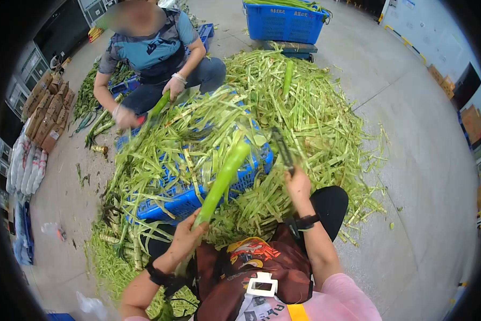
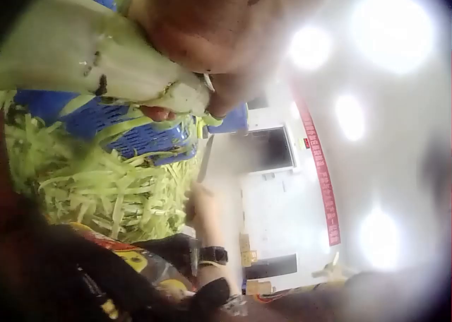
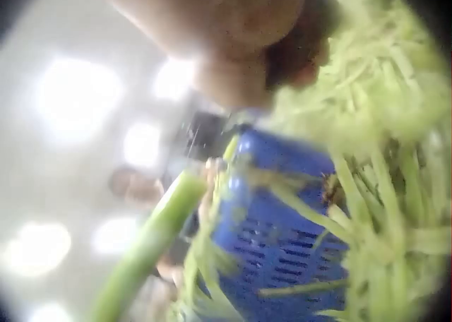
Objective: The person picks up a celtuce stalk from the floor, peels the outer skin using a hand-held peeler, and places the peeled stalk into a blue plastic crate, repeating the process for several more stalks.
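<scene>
My left hand [image 1: 187, 235] grips the lower end of a pale green celtuce stem [image 1: 223, 184], which slants up and away over the crate. In the left wrist view the fingers curl round the stem's thick, whitish end [image 2: 134, 64]. My right hand [image 1: 298, 187] holds a dark peeler [image 1: 283, 150] by its handle, its long upper part blurred and apart from the stem, to the right of it. Below both hands a blue crate [image 1: 184, 206] lies under a heap of peel strips [image 1: 315, 128]. The peeler is hidden behind the fingers in the right wrist view.
Across the heap a crouching person [image 1: 155, 53] holds another green stem [image 1: 159, 104] and a red-handled tool. A peeled stem [image 1: 288, 77] lies on the peels. A full blue crate [image 1: 283, 24] stands behind; cardboard boxes [image 1: 50, 115] and white sacks [image 1: 29, 163] are stacked left.
</scene>
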